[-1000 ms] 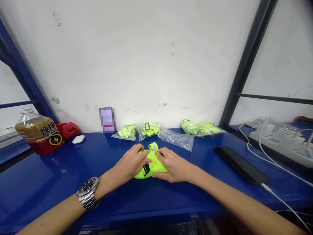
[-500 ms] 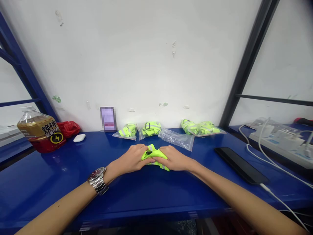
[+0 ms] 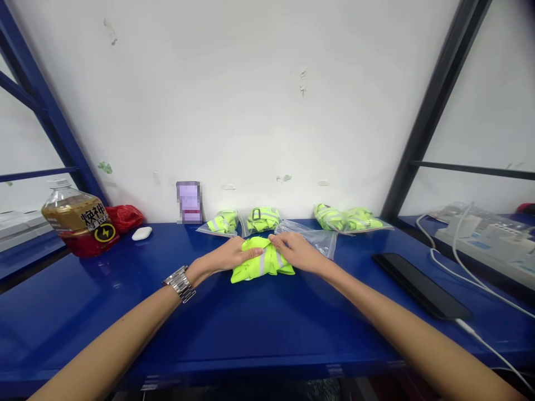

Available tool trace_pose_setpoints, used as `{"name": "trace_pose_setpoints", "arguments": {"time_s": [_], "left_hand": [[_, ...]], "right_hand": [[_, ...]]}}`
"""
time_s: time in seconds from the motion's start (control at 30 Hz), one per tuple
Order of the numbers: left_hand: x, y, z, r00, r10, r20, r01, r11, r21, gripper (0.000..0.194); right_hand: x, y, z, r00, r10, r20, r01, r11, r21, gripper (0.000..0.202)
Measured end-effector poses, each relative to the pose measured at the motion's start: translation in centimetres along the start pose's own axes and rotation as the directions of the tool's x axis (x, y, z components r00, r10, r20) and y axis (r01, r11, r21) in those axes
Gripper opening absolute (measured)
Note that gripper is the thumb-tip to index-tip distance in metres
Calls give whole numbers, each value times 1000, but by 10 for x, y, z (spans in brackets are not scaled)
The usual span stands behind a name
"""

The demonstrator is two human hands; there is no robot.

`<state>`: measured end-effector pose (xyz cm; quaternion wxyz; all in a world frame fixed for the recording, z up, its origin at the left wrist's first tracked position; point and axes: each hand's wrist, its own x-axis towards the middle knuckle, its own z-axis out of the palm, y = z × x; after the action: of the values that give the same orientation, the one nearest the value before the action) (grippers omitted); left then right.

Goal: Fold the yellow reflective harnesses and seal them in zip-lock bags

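Spanning the foreground, the blue table [image 3: 267,334] has the neon cloth [image 3: 261,270] at its centre; bagged bundles [image 3: 263,219] lie from 11 to 2 o'clock; the left hand [image 3: 228,254] and right hand [image 3: 301,252] clamp it, left fingertips hidden; gathering seems in hand, further folding calling for even grips; it now looks wider, stripes plainer.

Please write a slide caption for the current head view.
Two hands grip a neon-yellow reflective bundle before bagged ones on a blue table.
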<state>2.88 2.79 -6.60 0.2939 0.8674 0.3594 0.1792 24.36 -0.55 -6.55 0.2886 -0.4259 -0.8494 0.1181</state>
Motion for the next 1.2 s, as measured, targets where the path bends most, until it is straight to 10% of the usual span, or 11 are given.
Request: {"name": "trace_pose_setpoints", "arguments": {"time_s": [0.3,0.87,1.2], "left_hand": [[5,-29,9,960,101,-260,-27,962,272,43],[0,1,-1,990,-1,143,-74,854,514,88],[-4,16,-12,994,21,107,-71,872,484,41]], "right_hand": [[6,11,34,989,-77,128,122,911,-393,89],[5,29,39,975,-145,168,186,948,-259,82],[6,24,25,962,-72,262,135,964,-230,71]]}}
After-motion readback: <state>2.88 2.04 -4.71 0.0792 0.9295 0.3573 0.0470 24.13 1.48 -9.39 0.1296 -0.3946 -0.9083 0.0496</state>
